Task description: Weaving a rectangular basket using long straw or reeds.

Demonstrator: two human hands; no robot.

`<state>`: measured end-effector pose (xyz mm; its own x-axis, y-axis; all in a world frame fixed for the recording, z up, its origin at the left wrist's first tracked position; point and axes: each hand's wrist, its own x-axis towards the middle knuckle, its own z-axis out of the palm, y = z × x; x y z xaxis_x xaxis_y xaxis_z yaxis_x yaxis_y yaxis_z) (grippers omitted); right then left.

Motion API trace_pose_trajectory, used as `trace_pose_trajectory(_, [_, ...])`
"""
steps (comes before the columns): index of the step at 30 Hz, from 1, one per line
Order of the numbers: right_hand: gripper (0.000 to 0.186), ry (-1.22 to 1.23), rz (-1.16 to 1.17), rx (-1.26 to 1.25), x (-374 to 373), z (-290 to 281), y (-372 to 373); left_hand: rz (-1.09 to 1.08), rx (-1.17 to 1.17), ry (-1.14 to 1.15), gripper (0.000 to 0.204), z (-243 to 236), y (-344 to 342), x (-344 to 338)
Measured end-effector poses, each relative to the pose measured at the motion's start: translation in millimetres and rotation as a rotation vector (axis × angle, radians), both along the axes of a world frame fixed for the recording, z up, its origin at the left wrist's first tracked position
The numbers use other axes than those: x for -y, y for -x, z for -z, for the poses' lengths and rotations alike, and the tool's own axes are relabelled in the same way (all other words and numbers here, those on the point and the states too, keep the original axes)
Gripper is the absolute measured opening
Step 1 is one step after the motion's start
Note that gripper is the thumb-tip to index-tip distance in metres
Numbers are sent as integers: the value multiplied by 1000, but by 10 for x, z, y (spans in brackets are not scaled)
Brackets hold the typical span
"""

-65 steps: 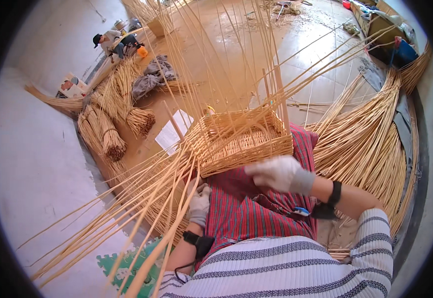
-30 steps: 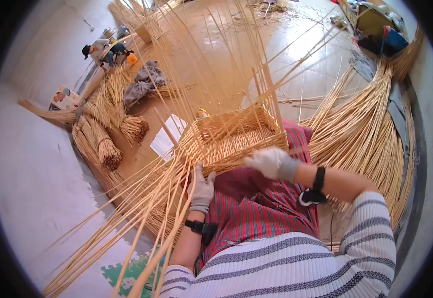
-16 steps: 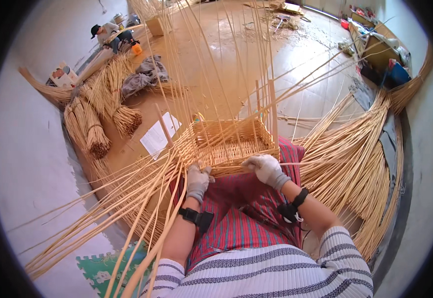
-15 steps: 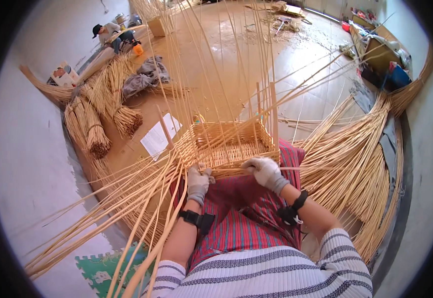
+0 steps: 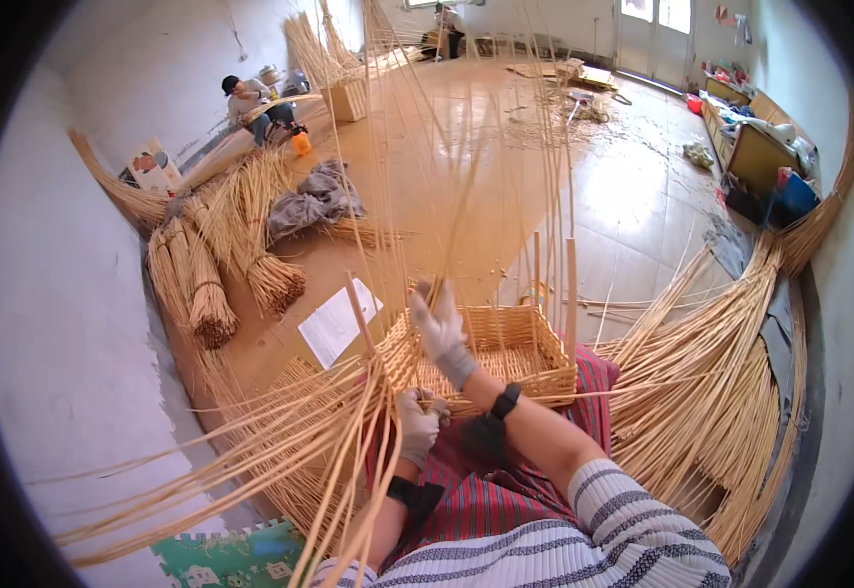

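Leftmost, a pale wall [image 5: 45, 323] is seen, with a green mat [image 5: 226, 557] at its foot. Bundles [image 5: 206, 294] of tied canes are stacked on the floor [image 5: 505, 176] just beside the wall, and a grey cloth [image 5: 314, 196] is spread near them. Farther back, a seated person [image 5: 251, 103] is visible close to an orange container [image 5: 301, 144]. A white sheet [image 5: 339, 321] is laid flat on the floor, just left of the basket.

The basket [image 5: 501, 358], rectangular and half woven, is rested on a striped red cloth [image 5: 505, 490] across the lap, at the middle of the view. Loose canes [image 5: 280, 441] are fanned out from its near left corner toward the lower left, and upright stakes [image 5: 466, 157] are raised from its rim.

The left hand [image 5: 417, 423], gloved, is closed around canes at the near left corner of the basket; the fingers are curled tight on the strands. The right hand [image 5: 442, 333], also gloved, is held above the left wall of the basket with its fingers closed loosely about an upright stake; how firmly it is gripped cannot be told. A dark wristband [image 5: 503, 402] is worn on the right forearm, and a striped sleeve [image 5: 633, 529] is seen lower down.

To the right, a large sheaf [image 5: 731, 392] of canes is curved along the wall. Boxes and a blue bin [image 5: 790, 196] are set at the far right.
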<state>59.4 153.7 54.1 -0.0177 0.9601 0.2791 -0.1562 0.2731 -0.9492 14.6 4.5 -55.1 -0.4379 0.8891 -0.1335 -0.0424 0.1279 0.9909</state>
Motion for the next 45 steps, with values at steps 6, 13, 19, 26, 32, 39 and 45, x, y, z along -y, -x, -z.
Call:
trace_pose_trajectory(6, [32, -719, -31, 959, -868, -610, 340, -9, 116, 78, 25, -26, -10, 6])
trace_pose_trajectory(13, [22, -1099, -345, 728, -164, -1037, 174, 91, 105, 7, 30, 126, 130, 29])
trace_pose_trajectory(19, [28, 320, -914, 765, 1252, -37, -1358, 127, -551, 44, 36, 174, 325, -213])
trace_pose_trajectory(26, [14, 399, -85, -85, 931, 904, -1949, 304, 186, 213, 31, -151, 282, -64])
trace_pose_trajectory(32, [53, -124, -176, 494, 481, 95, -1263, 104, 154, 250, 25, -204, 122, -93])
trace_pose_trajectory(39, [83, -128, -333, 531, 51, -162, -779, 26, 164, 259, 29, -234, 80, -136])
trace_pose_trajectory(45, [22, 353, -107, -90, 1044, 869, -1924, -12, 111, 72, 11, -251, -9, -31])
